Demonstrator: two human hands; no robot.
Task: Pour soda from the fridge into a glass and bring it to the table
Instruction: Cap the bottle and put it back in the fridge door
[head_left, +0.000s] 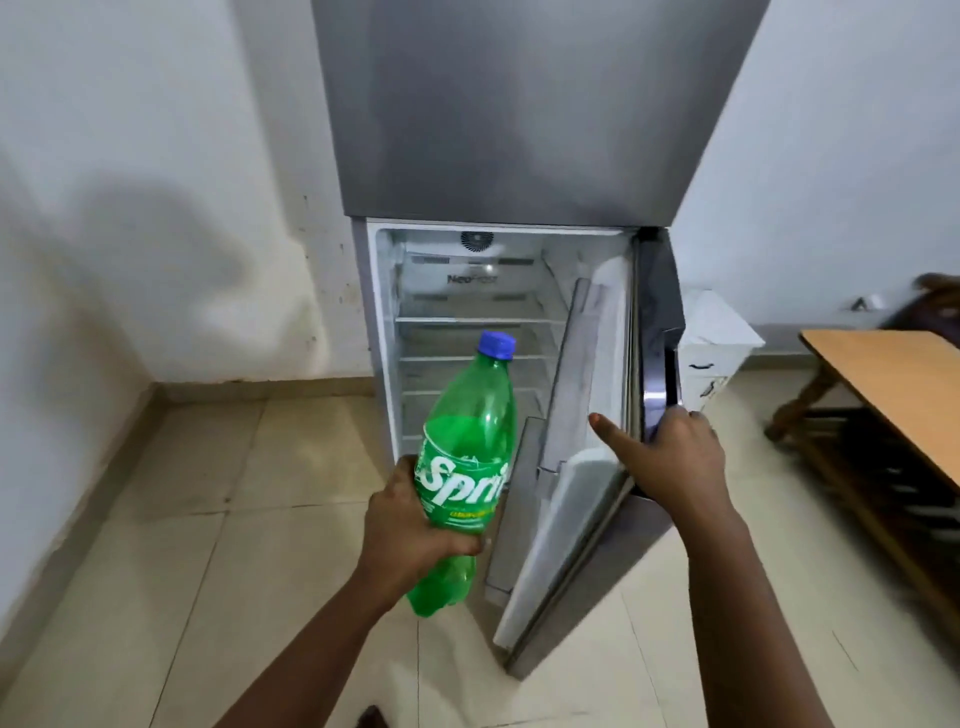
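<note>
Fetching step: left hand (410, 525) wrapped around capped green soda bottle (470, 447), right hand (670, 457) clasping open fridge door (576, 467) at three o'clock; likely next, swinging it shut.

A pale tiled floor (234, 467) is seen, on which a grey fridge (509, 130) is stood. A wooden desk (883, 374) and a small white cabinet (717, 332) are also carried.
</note>
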